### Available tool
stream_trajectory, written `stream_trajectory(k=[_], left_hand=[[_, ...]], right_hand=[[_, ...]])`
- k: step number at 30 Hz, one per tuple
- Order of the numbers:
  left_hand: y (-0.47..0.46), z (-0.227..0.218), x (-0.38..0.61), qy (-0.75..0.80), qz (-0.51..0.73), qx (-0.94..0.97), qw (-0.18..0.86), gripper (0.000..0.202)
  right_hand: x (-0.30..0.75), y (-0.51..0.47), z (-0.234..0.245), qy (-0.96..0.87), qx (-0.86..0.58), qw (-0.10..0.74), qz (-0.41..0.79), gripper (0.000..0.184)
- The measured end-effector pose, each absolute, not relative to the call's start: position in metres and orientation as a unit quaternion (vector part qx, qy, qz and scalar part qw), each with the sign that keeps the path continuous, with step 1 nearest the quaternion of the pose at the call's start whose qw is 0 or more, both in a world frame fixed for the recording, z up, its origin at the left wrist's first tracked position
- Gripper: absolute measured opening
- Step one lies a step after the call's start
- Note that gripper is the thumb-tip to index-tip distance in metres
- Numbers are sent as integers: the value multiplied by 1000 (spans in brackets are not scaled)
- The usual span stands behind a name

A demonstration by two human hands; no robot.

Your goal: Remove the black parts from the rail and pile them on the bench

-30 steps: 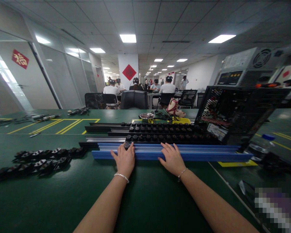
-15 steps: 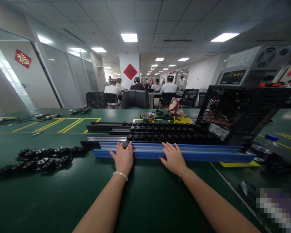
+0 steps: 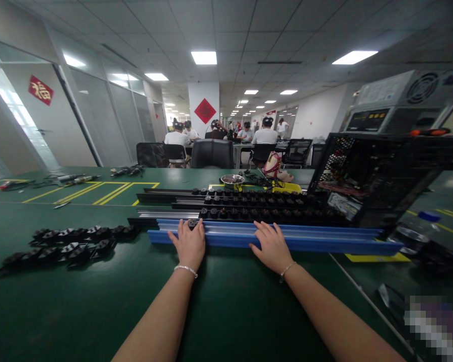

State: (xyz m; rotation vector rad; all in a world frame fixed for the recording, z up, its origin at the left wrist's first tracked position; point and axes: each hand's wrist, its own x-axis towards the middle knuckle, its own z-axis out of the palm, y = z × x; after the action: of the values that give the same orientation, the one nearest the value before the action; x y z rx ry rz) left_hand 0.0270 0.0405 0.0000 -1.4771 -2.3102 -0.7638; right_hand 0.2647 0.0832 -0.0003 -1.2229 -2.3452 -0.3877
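Note:
A long blue channel rail [image 3: 324, 243] lies across the table in front of me. At its left part, my left hand [image 3: 190, 246] has a small black socket module [image 3: 192, 223] between its thumb and fingers, over the channel. My right hand [image 3: 272, 248] spans the rail farther right, thumb at the near side and fingers over the top. Just behind lie black rails [image 3: 151, 221] with rows of black socket modules [image 3: 245, 213] in them. Two lines of loose black modules [image 3: 71, 250] rest to the left. The undersides of my fingers are hidden.
An open computer case [image 3: 385, 176] stands behind the rail's right end, beside a clear container with a blue lid [image 3: 415, 234]. A metal bowl [image 3: 232, 179] and a yellow tray [image 3: 286, 187] sit at the back. Tools and cables [image 3: 71, 178] lie far left. People work beyond.
The view has shifted slightly. My left hand sits a little farther left with the black module; my right hand stays on the blue rail.

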Motion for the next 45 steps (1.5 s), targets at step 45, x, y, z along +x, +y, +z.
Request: stream_trajectory(k=[45], left_hand=[[42, 2, 2, -826, -303, -449, 152, 45]], right_hand=[[267, 85, 0, -854, -442, 239, -131, 21]])
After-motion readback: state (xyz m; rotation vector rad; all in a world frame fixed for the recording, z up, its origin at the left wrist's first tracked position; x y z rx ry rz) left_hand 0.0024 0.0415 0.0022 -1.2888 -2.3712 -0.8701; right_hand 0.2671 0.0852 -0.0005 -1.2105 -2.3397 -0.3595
